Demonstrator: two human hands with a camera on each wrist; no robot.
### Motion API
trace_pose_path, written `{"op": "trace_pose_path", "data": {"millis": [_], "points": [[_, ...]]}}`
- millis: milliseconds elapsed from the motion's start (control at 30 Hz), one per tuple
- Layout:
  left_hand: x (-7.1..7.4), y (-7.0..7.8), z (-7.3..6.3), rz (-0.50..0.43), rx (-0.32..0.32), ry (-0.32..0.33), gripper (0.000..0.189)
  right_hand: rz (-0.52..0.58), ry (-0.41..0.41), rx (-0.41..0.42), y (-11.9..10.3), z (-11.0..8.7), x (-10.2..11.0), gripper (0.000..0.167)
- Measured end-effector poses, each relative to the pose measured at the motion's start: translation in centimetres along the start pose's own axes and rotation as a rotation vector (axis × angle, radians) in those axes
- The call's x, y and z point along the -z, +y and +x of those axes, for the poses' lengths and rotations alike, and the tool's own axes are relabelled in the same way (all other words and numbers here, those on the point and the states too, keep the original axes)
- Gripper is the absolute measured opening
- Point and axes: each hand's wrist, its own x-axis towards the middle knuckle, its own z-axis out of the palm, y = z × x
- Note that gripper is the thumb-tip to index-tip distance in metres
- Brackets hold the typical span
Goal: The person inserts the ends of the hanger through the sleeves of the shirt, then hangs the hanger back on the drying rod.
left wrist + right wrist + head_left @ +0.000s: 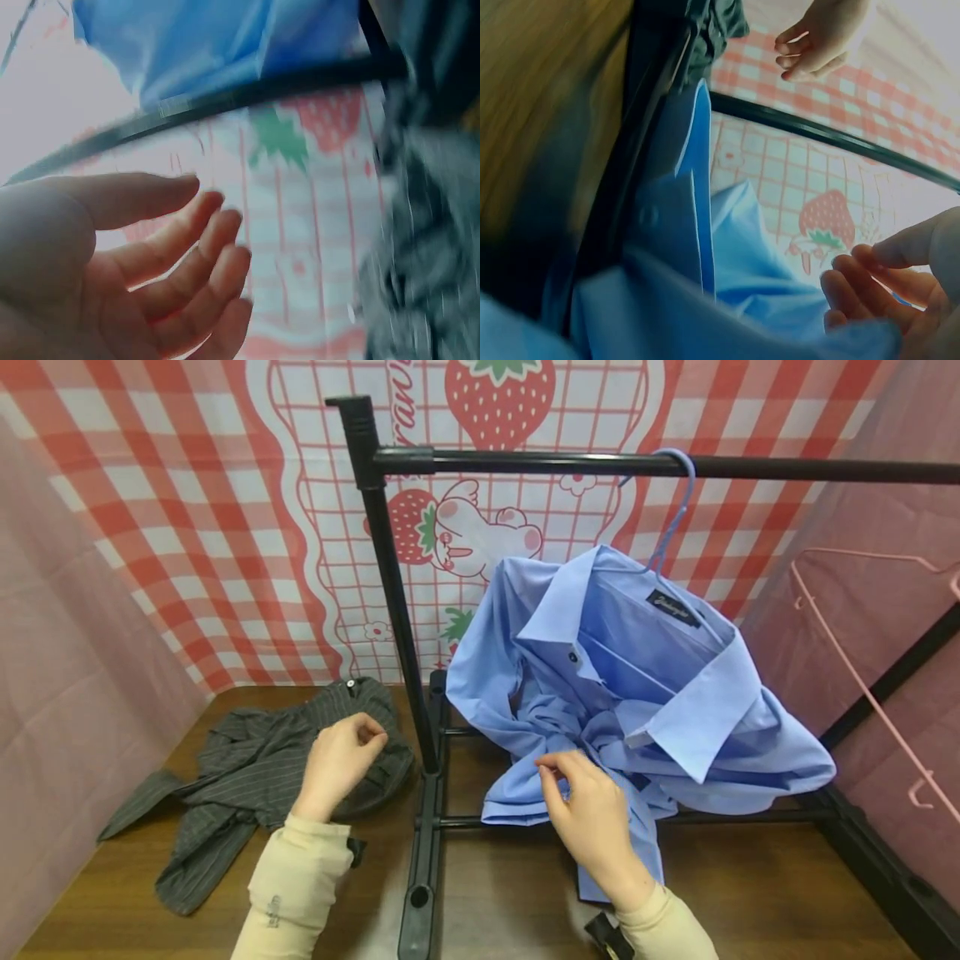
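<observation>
A light blue collared shirt (480,668) hangs on a blue hanger (686,493) from the rack's black rail, its collar spread and lower part bunched. In front of its bunched folds is my right hand (588,814), fingers loosely bent with nothing between them; the right wrist view shows this hand (885,285) beside the blue cloth. My left hand (341,764) hovers over a dark pinstriped garment (255,760) lying crumpled on the table. Seen in the left wrist view, that hand (180,285) has relaxed fingers and holds nothing.
The black rack's left post (401,627) and base foot (423,860) stand between the two garments. To the right, a pink hanger (847,647) hangs near the pink curtain. A strawberry-print cloth (217,527) covers the back, behind the wooden table (495,893).
</observation>
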Motion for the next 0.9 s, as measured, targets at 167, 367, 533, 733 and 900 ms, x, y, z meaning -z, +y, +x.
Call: {"op": "trace_pose_path", "data": {"millis": [167, 367, 533, 733, 900], "points": [[1.5, -3.5, 0.4, 0.059, 0.118, 0.109, 0.024, 0.047, -0.06, -0.02, -0.9, -0.3, -1.2, 0.014], [2.0, -6.6, 0.4, 0.079, 0.277, 0.067, 0.054, 0.07, -0.082, -0.004, -1.7, -0.7, -2.2, 0.017], [1.3, -7.6, 0.6, 0.072, 0.308, -0.042, 0.084, 0.067, -0.081, 0.009, -2.4, -0.6, -3.2, 0.017], [0.4, -8.4, 0.8, 0.079, 0.36, -0.191, 0.105, 0.097, -0.137, 0.003, -3.3, -0.7, -4.3, 0.019], [-0.4, -8.9, 0.9, 0.097, 0.348, -0.251, 0.108, 0.157, -0.217, -0.01, -4.1, -0.7, -5.2, 0.024]]}}
